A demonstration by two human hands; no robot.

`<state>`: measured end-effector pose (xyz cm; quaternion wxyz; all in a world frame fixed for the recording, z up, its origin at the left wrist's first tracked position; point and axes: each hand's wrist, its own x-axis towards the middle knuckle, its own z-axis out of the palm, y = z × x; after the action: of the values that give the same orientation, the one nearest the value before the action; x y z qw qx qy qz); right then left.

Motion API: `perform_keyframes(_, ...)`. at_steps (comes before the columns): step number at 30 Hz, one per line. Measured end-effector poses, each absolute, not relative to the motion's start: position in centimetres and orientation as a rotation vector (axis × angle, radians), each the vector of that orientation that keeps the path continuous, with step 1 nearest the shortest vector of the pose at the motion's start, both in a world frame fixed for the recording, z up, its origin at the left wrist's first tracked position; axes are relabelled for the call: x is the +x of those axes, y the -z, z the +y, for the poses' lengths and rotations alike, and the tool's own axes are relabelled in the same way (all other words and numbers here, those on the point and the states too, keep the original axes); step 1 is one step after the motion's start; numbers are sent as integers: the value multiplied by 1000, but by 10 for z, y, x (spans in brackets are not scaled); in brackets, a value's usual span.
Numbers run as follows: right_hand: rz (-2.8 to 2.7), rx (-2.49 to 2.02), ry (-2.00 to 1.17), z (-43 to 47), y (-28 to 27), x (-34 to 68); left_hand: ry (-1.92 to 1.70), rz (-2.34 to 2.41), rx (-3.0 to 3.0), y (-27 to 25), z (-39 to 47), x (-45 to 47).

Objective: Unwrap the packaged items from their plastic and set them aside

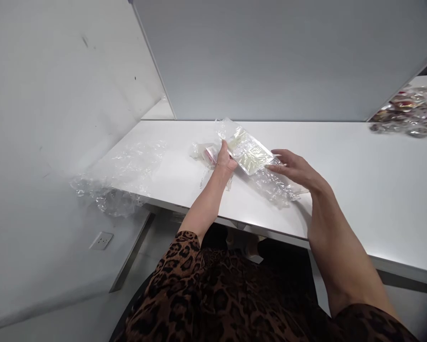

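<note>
Loc. type: indoor work area, office- or workshop-style; can't tell which. Indicators: (1) long, plain white table (349, 190) w/ grey partition panel (270, 61) along far edge; (2) scuffed white wall (56, 104) on L side w/ elec. outlet (101, 241) below tabletop ht.; (3) loose clear plastic film (124, 164) at table's L end, partly hanging over edge; (4) flat clear pkt (252, 154) over table; (5) heap of shiny plastic-wrapped pkgs (413, 111), far R, by partition's end. Fittings plain, i.e. workplace vs. home.
</note>
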<state>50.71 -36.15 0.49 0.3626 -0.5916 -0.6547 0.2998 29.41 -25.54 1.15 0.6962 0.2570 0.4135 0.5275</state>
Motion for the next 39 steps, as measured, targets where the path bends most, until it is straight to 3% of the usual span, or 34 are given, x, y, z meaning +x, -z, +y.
perform_keyframes(3, -1828, -1558, -214, -364, -3, 497, -1213, 829, 393, -11, -258, 296)
perform_keyframes(5, -1934, -1511, -76, -365, 0, 485, -1211, 788, 372, -12, -261, 300)
perform_keyframes(9, -2046, -1570, -271, -364, 12, 466, -1092, 700, 375, -16, -271, 307)
perform_keyframes(18, -1740, -1560, -518, -361, 6, 479, -918, 686, 558, -6, -284, 315)
perform_keyframes(24, -1352, -1440, -404, -359, -1, 485, -816, 676, 733, -1, -291, 318)
perform_keyframes(29, -797, -1257, -723, -354, -4, 501, -852, 744, 641, -11, -290, 312)
perform_keyframes(32, -626, -1381, -850, -353, -4, 512, -845, 775, 613, -15, -287, 308)
perform_keyframes(35, -707, -1616, -694, -354, 0, 520, -796, 863, 614, -15, -286, 305)
perform_keyframes(39, -1175, -1786, -182, -360, -1, 518, -747, 908, 653, -16, -288, 304)
